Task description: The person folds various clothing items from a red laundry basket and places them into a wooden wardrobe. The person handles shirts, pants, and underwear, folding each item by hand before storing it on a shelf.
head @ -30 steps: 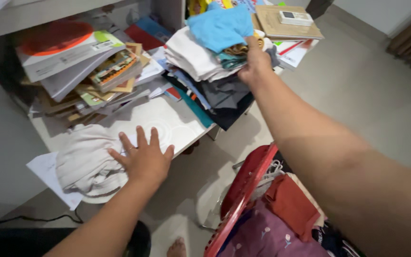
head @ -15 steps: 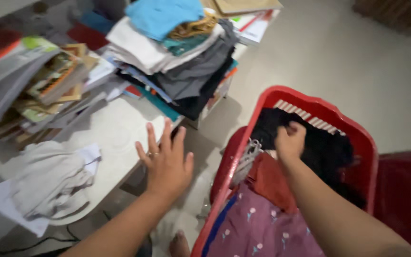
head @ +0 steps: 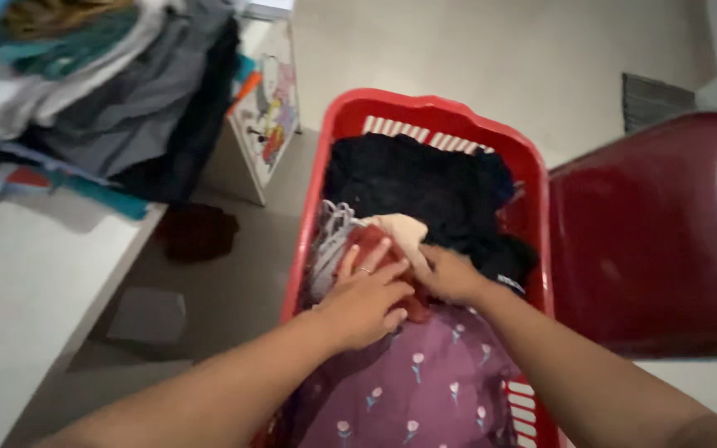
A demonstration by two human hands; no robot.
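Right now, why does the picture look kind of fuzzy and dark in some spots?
Head view: dim, soft light; the clothes pile at top left is smeared by blur, while both hands in the red basket are only slightly soft. A pale glare streaks the dark red chair. The black clothes lose detail in shadow.

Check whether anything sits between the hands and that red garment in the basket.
Nothing visible does. The left hand and right hand both rest directly on the red garment, on top of the pile in the red basket.
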